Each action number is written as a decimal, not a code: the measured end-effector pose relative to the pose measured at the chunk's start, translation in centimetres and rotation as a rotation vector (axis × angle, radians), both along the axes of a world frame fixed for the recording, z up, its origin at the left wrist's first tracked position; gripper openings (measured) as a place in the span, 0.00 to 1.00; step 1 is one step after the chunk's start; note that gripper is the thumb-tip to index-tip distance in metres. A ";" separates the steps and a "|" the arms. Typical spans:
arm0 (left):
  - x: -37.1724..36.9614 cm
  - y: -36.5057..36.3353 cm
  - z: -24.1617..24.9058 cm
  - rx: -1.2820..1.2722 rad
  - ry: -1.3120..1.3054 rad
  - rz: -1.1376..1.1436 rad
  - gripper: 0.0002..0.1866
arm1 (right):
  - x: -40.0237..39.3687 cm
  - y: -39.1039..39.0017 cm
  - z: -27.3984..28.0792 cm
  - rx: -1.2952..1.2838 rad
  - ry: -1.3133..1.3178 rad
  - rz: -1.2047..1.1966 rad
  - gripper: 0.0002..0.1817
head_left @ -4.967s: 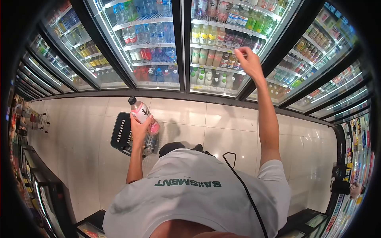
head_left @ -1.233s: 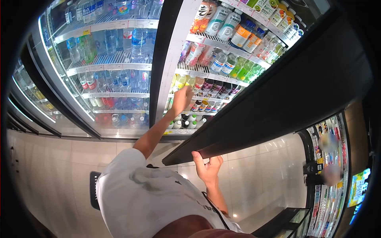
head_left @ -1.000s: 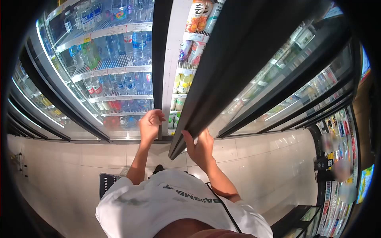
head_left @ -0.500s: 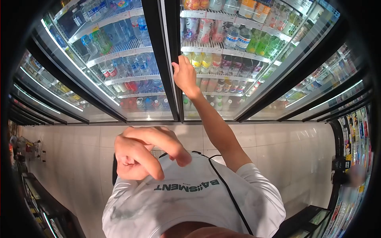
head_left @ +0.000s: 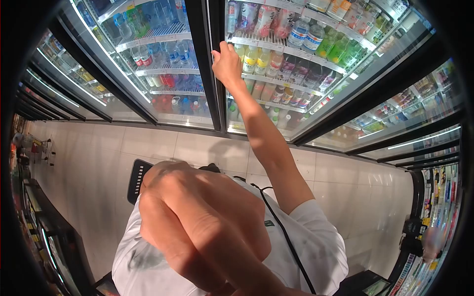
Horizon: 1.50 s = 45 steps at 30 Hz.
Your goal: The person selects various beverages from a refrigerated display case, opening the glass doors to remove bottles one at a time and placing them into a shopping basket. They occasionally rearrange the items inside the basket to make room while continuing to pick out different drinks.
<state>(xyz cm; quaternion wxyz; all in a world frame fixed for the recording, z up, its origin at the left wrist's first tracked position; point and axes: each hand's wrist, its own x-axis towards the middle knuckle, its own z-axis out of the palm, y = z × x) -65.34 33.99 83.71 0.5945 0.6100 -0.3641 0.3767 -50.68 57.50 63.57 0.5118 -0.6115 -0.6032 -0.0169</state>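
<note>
At the black upright frame between two glass cooler doors, my right hand (head_left: 227, 66) has its fingers curled around the edge of the right-hand cooler door (head_left: 220, 98). Just behind the glass, beside those fingers, stand yellow-labelled bottles (head_left: 250, 59) on a wire shelf. My left hand (head_left: 202, 217) is raised very close to the camera in front of my white shirt (head_left: 316, 246). Its back faces up and its fingers stretch down toward the lower edge of the view, where the tips are hidden. Nothing shows in it.
More cooler doors run to both sides, with water bottles (head_left: 177, 52) behind the left one. A cart (head_left: 42, 148) stands at far left. Packed shelves (head_left: 439, 197) line the far right. A black cord (head_left: 286, 237) hangs down my shirt. Pale floor tiles (head_left: 197, 148) lie below.
My left hand has come up nearer the camera and turned, covering most of the shirt lettering. The view has shifted, while my right hand stays at the cooler door edge.
</note>
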 end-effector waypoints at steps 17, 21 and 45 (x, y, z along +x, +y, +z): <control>-5.5 -2.0 -0.8 -0.063 -0.008 0.020 0.08 | -0.7 0.8 -0.7 0.033 -0.068 -0.047 0.12; -9.2 -1.8 -2.1 -0.060 -0.099 0.093 0.05 | -1.0 0.9 -0.7 0.019 -0.118 -0.102 0.13; -42.1 -17.8 -60.0 -1.579 1.705 1.780 0.24 | -2.2 3.0 -0.9 -0.226 0.189 -0.070 0.20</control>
